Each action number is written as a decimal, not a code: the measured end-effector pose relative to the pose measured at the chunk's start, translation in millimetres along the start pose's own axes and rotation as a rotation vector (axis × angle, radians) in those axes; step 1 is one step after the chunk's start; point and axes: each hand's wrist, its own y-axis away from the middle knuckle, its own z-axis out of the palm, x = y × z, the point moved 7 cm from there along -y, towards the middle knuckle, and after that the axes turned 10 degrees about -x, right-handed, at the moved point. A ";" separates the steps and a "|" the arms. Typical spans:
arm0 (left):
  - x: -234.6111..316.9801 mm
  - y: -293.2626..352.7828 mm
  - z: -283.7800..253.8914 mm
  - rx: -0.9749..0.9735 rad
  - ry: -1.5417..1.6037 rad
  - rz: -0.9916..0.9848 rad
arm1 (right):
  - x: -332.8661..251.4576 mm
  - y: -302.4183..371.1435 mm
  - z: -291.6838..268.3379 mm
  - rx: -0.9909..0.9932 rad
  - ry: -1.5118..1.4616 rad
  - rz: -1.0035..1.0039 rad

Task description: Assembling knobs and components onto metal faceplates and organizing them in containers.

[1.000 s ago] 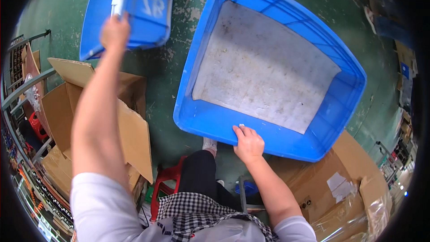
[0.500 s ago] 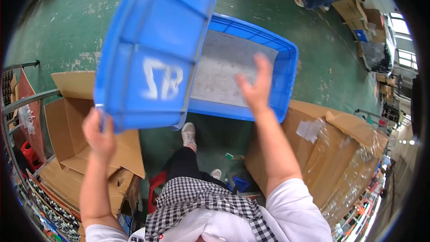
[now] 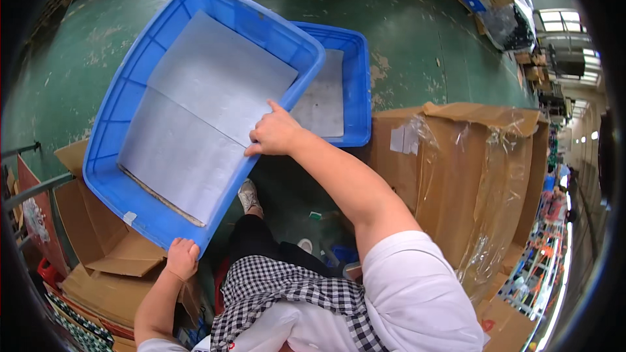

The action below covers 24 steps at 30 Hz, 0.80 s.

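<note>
2 blue crates, 1 now turned open-side up.
My left hand (image 3: 182, 257) and right hand (image 3: 275, 135) each clench the upper crate (image 3: 140, 72) rim; earlier inverted, it now overlaps the lower crate (image 3: 352, 85).

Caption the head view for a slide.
Both hands, left and right, grip a paper-lined blue plastic crate above a second blue crate.

Left hand (image 3: 182, 257) clenched; right hand (image 3: 274, 134) gripping, extended.
</note>
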 end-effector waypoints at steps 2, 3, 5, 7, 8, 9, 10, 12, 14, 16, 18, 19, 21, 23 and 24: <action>-19.1 5.9 2.9 -0.009 -0.064 -0.041 | -3.4 15.9 6.1 0.053 -0.032 -0.070; -24.7 4.3 -5.2 0.012 -0.109 -0.035 | 2.2 26.4 9.2 0.132 -0.018 -0.046; -48.0 -4.5 -34.3 0.051 -0.210 -0.046 | 14.6 42.2 18.8 0.308 0.006 -0.012; -75.4 -26.0 -60.7 0.117 -0.268 -0.120 | 42.5 61.4 40.9 0.380 -0.014 0.155; -89.6 -39.9 -73.7 0.155 -0.278 -0.178 | 53.3 76.2 48.5 0.437 -0.040 0.200; -99.1 -59.7 -85.5 0.211 -0.285 -0.251 | 61.3 86.7 56.9 0.433 -0.057 0.257; -102.6 -81.9 -96.0 0.263 -0.289 -0.324 | 67.0 97.1 64.5 0.425 -0.075 0.314; -102.0 -128.0 -113.0 0.330 -0.296 -0.343 | 87.7 112.7 71.8 0.419 -0.087 0.447; -91.3 -174.5 -125.8 0.314 -0.274 -0.242 | 119.1 133.9 79.6 0.476 -0.141 0.530; -82.6 -213.0 -135.5 0.194 -0.288 -0.300 | 137.6 146.7 85.0 0.541 -0.168 0.539; -76.6 -230.8 -143.7 0.157 -0.218 -0.272 | 134.0 145.3 83.0 0.532 -0.131 0.559; -76.2 -232.5 -143.9 0.133 -0.188 -0.267 | 128.6 143.3 80.2 0.530 -0.121 0.560; -83.9 -230.2 -134.1 0.044 -0.148 -0.272 | 118.3 144.3 77.7 0.493 -0.118 0.484; -77.3 -230.6 -122.8 -0.036 -0.123 -0.227 | 110.7 151.9 82.2 0.449 -0.108 0.463; -65.2 -230.9 -119.2 -0.069 -0.122 -0.182 | 111.6 158.2 86.7 0.463 -0.122 0.467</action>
